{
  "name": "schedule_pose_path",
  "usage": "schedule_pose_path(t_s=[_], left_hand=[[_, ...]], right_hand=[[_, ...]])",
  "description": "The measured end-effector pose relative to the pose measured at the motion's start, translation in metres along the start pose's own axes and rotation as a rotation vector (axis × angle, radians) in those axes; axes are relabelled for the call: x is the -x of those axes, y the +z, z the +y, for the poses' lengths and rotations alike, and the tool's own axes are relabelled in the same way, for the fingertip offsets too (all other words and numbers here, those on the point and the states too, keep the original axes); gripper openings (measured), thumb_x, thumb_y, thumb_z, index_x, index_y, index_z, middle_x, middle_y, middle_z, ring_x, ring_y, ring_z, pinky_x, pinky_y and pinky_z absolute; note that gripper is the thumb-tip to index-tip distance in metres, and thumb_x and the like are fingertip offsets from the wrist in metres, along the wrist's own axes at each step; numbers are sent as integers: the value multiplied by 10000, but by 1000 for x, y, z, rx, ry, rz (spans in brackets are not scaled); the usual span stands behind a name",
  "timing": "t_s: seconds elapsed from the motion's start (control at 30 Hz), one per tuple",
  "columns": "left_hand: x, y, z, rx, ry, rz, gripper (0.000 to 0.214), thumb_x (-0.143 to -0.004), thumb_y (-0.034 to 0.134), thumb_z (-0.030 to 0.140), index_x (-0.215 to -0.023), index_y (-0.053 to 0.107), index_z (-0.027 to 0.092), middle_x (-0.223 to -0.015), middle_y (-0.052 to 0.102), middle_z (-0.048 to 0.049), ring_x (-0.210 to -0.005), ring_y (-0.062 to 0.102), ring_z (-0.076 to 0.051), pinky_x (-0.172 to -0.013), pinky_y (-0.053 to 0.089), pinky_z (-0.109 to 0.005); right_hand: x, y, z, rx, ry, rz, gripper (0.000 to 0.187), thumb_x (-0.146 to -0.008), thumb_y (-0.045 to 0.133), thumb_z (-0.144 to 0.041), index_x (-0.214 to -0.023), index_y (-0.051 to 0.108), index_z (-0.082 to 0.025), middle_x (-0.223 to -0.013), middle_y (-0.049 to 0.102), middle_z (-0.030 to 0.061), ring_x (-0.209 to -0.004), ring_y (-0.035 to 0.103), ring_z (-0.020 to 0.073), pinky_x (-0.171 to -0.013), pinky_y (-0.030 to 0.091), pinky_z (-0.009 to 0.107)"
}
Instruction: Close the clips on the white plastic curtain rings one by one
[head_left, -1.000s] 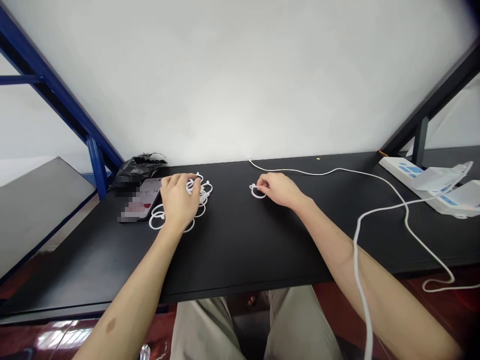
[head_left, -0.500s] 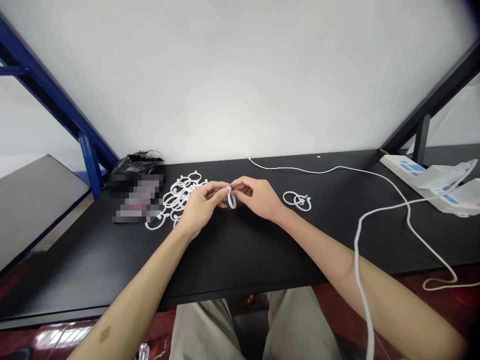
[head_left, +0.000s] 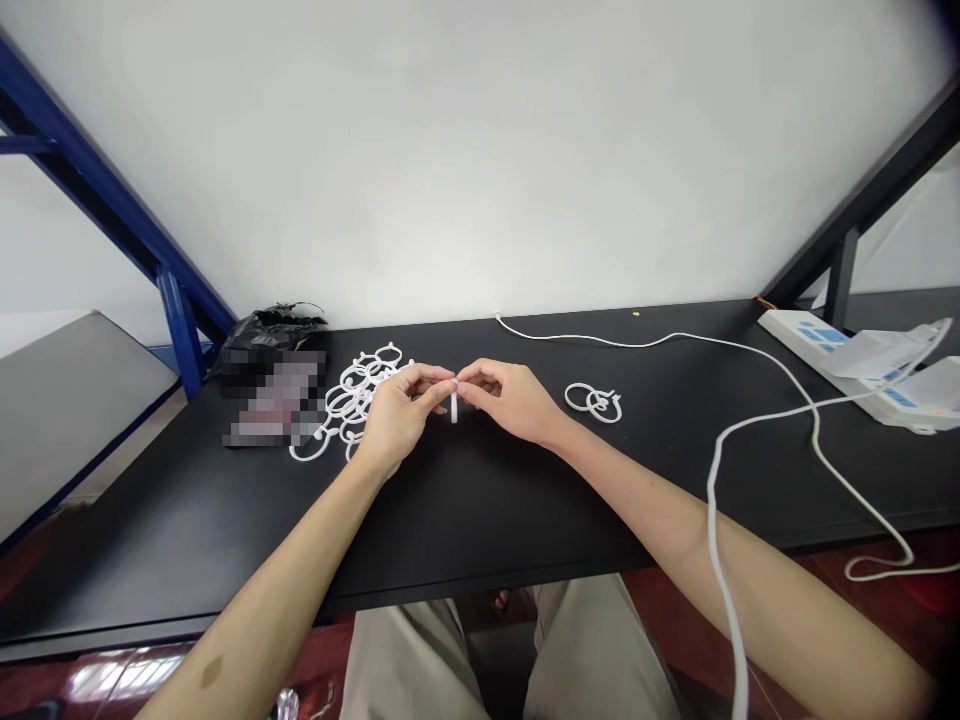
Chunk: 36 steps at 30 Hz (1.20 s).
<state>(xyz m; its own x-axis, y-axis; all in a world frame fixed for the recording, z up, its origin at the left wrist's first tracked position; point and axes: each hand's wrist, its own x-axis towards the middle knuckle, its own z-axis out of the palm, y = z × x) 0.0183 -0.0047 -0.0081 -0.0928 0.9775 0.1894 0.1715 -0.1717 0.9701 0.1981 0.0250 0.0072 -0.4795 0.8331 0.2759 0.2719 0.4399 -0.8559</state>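
Note:
Between my two hands is a white plastic ring, seen edge-on as a narrow strip hanging below the fingertips. My left hand pinches its top from the left with thumb and fingers. From the right, my right hand pinches the same spot, the two sets of fingertips touching or nearly so. Beside and partly behind my left hand lies a pile of similar white rings with small knobs. To the right of my right hand, a few more white rings overlap on the black table.
A black plastic bag and a blurred-out flat item lie at the left. A white cable loops across the right side and over my right forearm. At the far right sits a white power strip. A pale wall stands behind the table.
The ring between my hands has turned from an open oval to edge-on. My right hand has shifted slightly left and down, bringing the fingertips of both hands closer together.

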Motion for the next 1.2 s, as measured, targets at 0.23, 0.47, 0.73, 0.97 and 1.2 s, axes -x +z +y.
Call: schedule_pose_path(t_s=[0.23,0.47,0.73,0.97,1.2], left_hand=[[0,0,0,-97,12,7,287,-790,705,461,-851,723,181,-823,705,-32,-658,601,-138,-654,508,-287],[3,0,-1,-172,72,43,259,-795,706,446,-835,711,190,-830,704,-32,-686,613,-157,-674,496,-302],[4,0,4,-195,108,35,276,-836,658,465,-873,679,192,-865,686,-22,-703,594,-147,-693,475,-293],[6,3,9,-121,106,-23,271,-853,638,461,-940,671,207,-992,694,-36,-845,624,-171,-759,474,-295],[-1,-10,13,-324,203,259,123,-834,604,342,-808,573,226,-864,642,-2,-852,600,-183,-819,450,-326]], right_hand=[[-1,0,0,54,-37,58,158,-869,641,-349,-879,717,-210,-897,732,5,-780,660,137,-731,506,272],[0,1,-2,49,-50,91,133,-855,660,-316,-834,731,-206,-869,720,9,-748,659,132,-701,510,263],[-3,2,1,-55,5,96,205,-853,662,-390,-857,729,-196,-860,726,27,-744,670,148,-705,558,288],[-3,-1,-2,-157,55,73,262,-820,687,-442,-844,692,-181,-793,710,24,-732,666,153,-663,566,280],[-4,-11,-5,186,-30,122,214,-870,629,-406,-811,683,-207,-788,715,-5,-694,628,132,-681,489,283]])
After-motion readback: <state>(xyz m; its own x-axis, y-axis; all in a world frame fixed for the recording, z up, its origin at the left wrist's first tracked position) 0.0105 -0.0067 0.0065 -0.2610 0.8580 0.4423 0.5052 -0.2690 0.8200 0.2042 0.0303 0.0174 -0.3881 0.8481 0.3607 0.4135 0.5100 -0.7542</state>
